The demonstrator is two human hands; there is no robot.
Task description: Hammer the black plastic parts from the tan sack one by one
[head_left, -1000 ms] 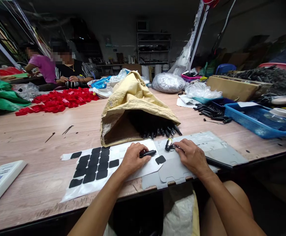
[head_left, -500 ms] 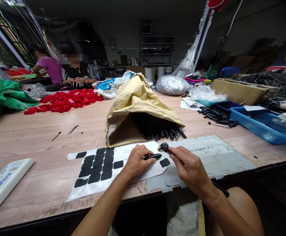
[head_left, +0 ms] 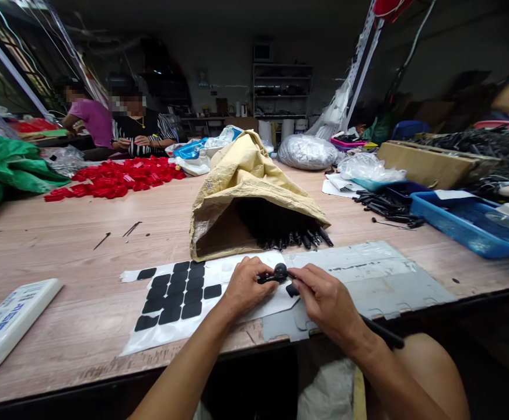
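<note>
Over the white sheet [head_left: 254,312], my left hand [head_left: 249,286] pinches a short black rod-like piece [head_left: 265,280], its far end partly hidden. My right hand [head_left: 324,294] is closed on a black stick with a round knob [head_left: 281,269]. The knob now meets the end of the left hand's piece; whether they are joined I cannot tell. A black square pad [head_left: 291,290] lies just below the right fingertips. Several more black rounded-square pads [head_left: 175,289] sit on the sheet to the left. Past my right wrist sticks out a black rod [head_left: 386,333], its other end hidden.
An open yellow sack [head_left: 250,169] with black rods at its mouth stands ahead. Grey plastic sheeting [head_left: 368,286] covers the table's right front. A blue tray [head_left: 464,219], a red pile [head_left: 118,178] and a white device [head_left: 16,324] lie around. Other people sit across the table.
My right hand has moved left and slightly down, bringing the round knob onto the end of the piece in my left hand. The left hand has barely moved.
</note>
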